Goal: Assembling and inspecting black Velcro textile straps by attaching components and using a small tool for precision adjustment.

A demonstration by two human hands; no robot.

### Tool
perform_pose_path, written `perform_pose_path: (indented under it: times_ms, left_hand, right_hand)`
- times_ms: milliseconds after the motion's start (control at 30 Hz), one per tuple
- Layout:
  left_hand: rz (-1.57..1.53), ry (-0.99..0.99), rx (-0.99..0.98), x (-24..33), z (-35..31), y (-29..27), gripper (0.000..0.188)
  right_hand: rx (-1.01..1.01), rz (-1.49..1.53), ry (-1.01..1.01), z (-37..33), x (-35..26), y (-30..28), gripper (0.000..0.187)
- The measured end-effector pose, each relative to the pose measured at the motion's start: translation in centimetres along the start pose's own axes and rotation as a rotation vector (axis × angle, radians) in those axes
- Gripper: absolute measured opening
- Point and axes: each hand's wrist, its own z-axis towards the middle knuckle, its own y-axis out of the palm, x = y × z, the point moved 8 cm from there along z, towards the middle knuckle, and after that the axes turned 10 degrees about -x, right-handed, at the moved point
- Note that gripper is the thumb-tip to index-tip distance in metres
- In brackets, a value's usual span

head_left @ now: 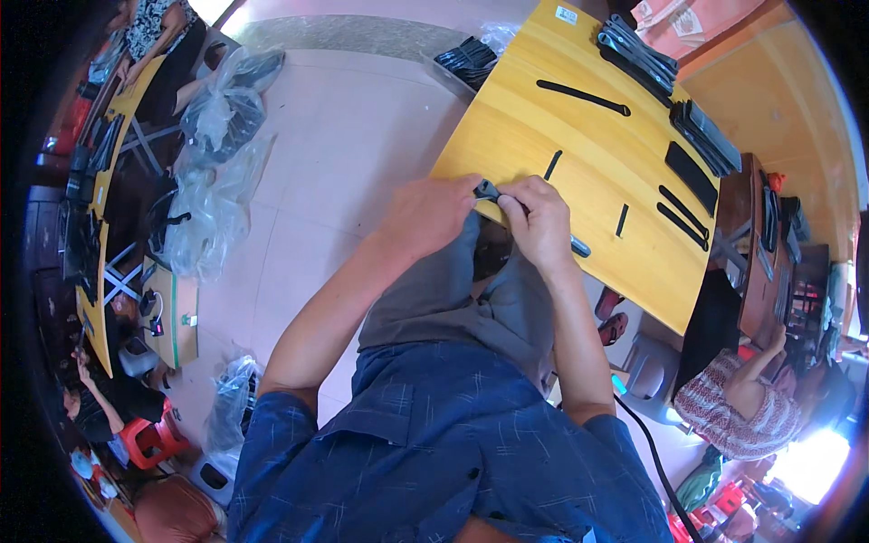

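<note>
Over the near edge of the yellow wooden table point(480, 149), my two hands are close together with a small dark folded strip point(487, 190) between them. My left hand point(434, 213) pinches its left end. The right hand point(541, 217) grips the other end, thumb bent against it. Most of the strip is hidden by fingers. Beyond the hands lies a short black strip point(553, 165), and another short strip point(622, 220) is to the right. A small grey rounded object point(579, 245) sits at the edge by my right wrist; its kind is unclear.
Farther over lie a long black strap point(584, 97), two round-ended straps point(683, 217), a black rectangular panel point(691, 176) and stacked dark pieces point(706, 136). Clear plastic bags point(222, 118) rest on the left floor. A person point(738, 398) sits at right; others are at left.
</note>
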Motion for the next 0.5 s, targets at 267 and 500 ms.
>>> perform_pose_path:
  times_ms: [267,500]
  left_hand:
    - [-0.036,-0.025,0.017,-0.2,-0.1,0.2,0.034]
    - [-0.059,0.021,0.089,-0.4,0.6,0.1,0.029]
  right_hand:
    - [-0.099,0.1,0.085,0.9,1.9,0.1,0.012]
    - [-0.096,0.113,0.117,0.8,1.9,0.3,0.012]
